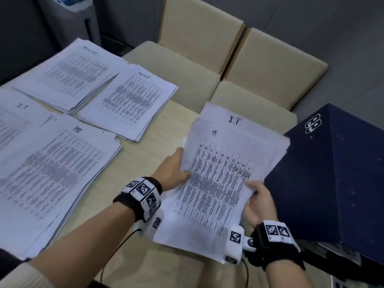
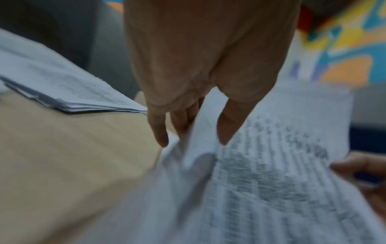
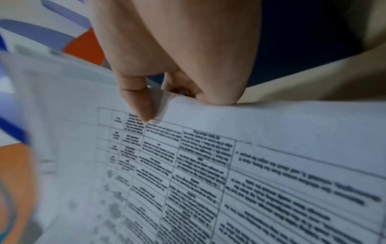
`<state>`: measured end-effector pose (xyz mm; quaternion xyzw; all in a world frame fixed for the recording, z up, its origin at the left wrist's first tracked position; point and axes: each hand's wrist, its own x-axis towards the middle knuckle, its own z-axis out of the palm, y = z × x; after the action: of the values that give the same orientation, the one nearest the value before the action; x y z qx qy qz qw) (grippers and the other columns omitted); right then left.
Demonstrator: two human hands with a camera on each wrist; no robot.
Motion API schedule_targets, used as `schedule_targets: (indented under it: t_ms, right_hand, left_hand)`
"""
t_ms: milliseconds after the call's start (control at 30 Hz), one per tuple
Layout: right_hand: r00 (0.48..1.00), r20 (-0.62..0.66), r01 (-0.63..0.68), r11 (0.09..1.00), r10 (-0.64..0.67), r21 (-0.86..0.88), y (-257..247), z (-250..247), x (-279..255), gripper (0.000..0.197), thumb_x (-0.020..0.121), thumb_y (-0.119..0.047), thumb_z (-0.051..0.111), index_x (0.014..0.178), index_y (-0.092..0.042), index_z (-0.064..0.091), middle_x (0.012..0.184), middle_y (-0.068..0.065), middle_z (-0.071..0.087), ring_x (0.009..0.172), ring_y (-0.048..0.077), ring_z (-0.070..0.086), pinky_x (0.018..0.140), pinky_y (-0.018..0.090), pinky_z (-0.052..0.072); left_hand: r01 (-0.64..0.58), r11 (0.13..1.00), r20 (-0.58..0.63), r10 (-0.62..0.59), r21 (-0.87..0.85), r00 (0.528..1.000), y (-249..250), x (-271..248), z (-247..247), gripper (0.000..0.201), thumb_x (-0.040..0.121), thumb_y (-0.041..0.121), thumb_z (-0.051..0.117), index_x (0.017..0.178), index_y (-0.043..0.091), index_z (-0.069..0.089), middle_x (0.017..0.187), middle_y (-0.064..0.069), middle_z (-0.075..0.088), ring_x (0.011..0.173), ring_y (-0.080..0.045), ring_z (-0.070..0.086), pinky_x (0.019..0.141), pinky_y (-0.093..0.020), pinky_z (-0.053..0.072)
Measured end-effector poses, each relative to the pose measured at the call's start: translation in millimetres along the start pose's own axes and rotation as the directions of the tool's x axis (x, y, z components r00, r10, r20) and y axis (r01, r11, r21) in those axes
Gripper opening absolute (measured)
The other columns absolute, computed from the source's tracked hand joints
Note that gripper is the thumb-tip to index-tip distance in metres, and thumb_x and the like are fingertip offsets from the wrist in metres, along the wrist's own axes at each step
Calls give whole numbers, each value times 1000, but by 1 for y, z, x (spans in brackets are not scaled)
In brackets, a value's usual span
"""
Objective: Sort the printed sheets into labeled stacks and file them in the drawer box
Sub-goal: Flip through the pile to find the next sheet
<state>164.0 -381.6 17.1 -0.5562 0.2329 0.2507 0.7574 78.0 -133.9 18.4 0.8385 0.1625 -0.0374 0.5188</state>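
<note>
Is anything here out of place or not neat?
Yes. The held sheets, gripped by the left hand and right hand, are fanned unevenly, with one sheet marked I.T sticking out at the top. The HR stack on the table is also splayed, not squared.

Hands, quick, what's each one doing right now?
Left hand: grips the left edge of the I.T sheets.
Right hand: pinches their right edge, thumb on top.
</note>
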Motion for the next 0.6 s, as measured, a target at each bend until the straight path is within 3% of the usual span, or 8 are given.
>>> schedule_targets:
  t_ms: [67, 167, 300, 367, 433, 500, 567, 600]
  right_hand:
    - [993, 26, 118, 993, -117, -30, -13, 30, -17, 42, 80, -16, 74, 116, 0, 59, 122, 17, 66, 118, 36, 61, 100, 51, 49]
    - [933, 75, 358, 925, -351, -126, -35, 73, -51, 25, 96, -23, 61, 120, -17, 63, 113, -2, 73, 107, 15, 69, 94, 34, 54]
    - [785, 40, 616, 775, -618, -141, -51, 107, -89, 19, 90, -33, 69, 104, -21, 69, 111, 1, 74, 109, 18, 68, 100, 42, 51]
    - [719, 19, 693, 714, -695, -97, -52, 115, -106, 29, 84, -39, 75, 103, -19, 70, 110, 5, 73, 109, 24, 68, 99, 46, 52]
    - [655, 5, 752, 650, -756, -109, -45, 115, -116, 46, 79, -44, 78, 111, -13, 66, 109, 3, 73, 110, 22, 68, 98, 41, 53]
    - [659, 7, 741, 648, -752, -175, -27, 106, -113, 52, 78, -34, 78, 121, -11, 61, 111, -6, 70, 107, 8, 67, 97, 28, 53]
    - [723, 61, 670, 678, -688, -302, -1, 86, -96, 52, 81, -28, 78, 127, -11, 59, 109, -12, 67, 97, -3, 67, 92, 20, 53]
    - [758, 84, 623, 679, -647, -389, 11, 78, -87, 49, 82, -35, 77, 123, -13, 60, 104, -12, 66, 90, -2, 67, 89, 22, 54]
  left_hand:
    - [-61, 993, -103, 51, -104, 993, 20, -1, -11, 31, 96, 16, 61, 120, 9, 44, 113, -3, 63, 100, -21, 63, 82, -34, 53]
    - [-188, 960, -290, 123, -210, 949, 54, -8, -24, 25, 97, 12, 58, 119, 11, 46, 113, 0, 65, 101, -16, 64, 84, -31, 54]
    - [-360, 810, -427, 152, -463, 891, 89, -26, -44, 29, 93, 8, 64, 115, 16, 47, 108, 3, 66, 99, -11, 67, 88, -35, 58]
    - [-422, 753, -480, 162, -504, 862, 97, -32, -53, 38, 89, 8, 70, 118, 16, 47, 107, 3, 67, 97, -8, 69, 86, -31, 59]
    - [-409, 773, -490, 147, -485, 859, 92, -33, -56, 41, 85, 10, 75, 118, 14, 50, 106, 2, 68, 95, -9, 69, 83, -33, 60]
    - [-324, 808, -426, 100, -492, 899, 73, -32, -52, 46, 81, 16, 78, 119, 16, 52, 110, 2, 69, 98, -12, 69, 84, -38, 60]
    - [-186, 858, -312, 32, -479, 950, 45, -30, -42, 57, 78, 24, 81, 125, 16, 49, 115, 1, 68, 102, -15, 69, 88, -44, 59]
    - [-115, 890, -250, 2, -442, 968, 31, -31, -36, 58, 80, 27, 80, 128, 16, 48, 115, 0, 67, 101, -17, 68, 88, -46, 58]
